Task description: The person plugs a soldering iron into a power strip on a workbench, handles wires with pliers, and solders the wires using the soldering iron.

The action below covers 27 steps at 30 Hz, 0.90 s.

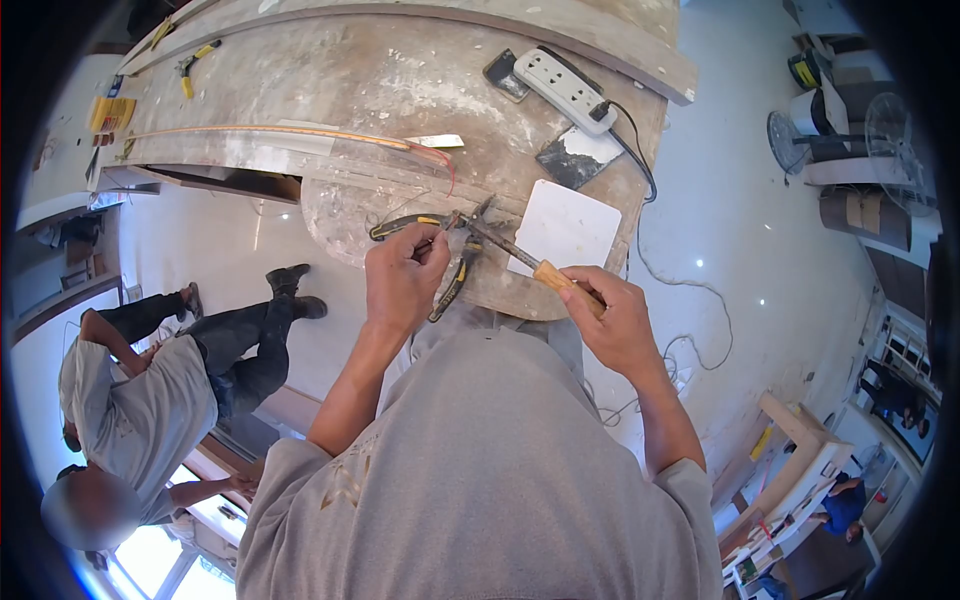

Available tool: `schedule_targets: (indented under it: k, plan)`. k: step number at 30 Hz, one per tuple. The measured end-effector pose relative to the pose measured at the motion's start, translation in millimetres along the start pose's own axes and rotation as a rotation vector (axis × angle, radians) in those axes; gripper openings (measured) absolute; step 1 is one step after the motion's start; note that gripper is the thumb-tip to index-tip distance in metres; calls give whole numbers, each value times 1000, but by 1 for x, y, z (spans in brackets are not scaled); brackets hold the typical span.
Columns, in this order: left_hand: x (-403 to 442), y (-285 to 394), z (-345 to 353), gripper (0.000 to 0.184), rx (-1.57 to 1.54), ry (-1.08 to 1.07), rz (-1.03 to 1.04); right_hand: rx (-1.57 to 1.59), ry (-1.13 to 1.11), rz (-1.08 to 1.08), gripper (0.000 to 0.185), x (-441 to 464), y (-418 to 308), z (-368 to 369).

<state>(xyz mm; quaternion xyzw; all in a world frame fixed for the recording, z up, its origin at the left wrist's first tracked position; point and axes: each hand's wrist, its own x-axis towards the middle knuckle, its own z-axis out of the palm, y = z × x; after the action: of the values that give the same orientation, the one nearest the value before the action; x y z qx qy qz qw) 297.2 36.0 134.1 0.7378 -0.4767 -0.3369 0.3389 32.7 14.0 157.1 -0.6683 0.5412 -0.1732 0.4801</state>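
Over bench (330, 60), L hand (405, 275): fingers together; R hand (612, 315): clamped on wood-hndl tool (548, 274).

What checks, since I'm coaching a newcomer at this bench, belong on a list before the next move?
1. Right hand closed around the handle of the wooden-handled tool: ok.
2. Left hand well away from the tool's metal end: not ok, I'd say; the fingertips are close.
3. Small piece in the left fingertips identified: cannot tell, the fingers mostly hide it.
4. Plug in the power strip: ok.
5. Power strip live: cannot tell.
6. Other person in grey shirt away from the tool: ok.
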Motion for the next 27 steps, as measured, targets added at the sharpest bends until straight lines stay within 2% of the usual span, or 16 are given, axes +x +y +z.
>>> schedule_targets:
  k: [27]
  plan:
    - [2, -5, 2, 19, 66, -33, 37, 58, 33, 9, 25, -1, 5, 1]
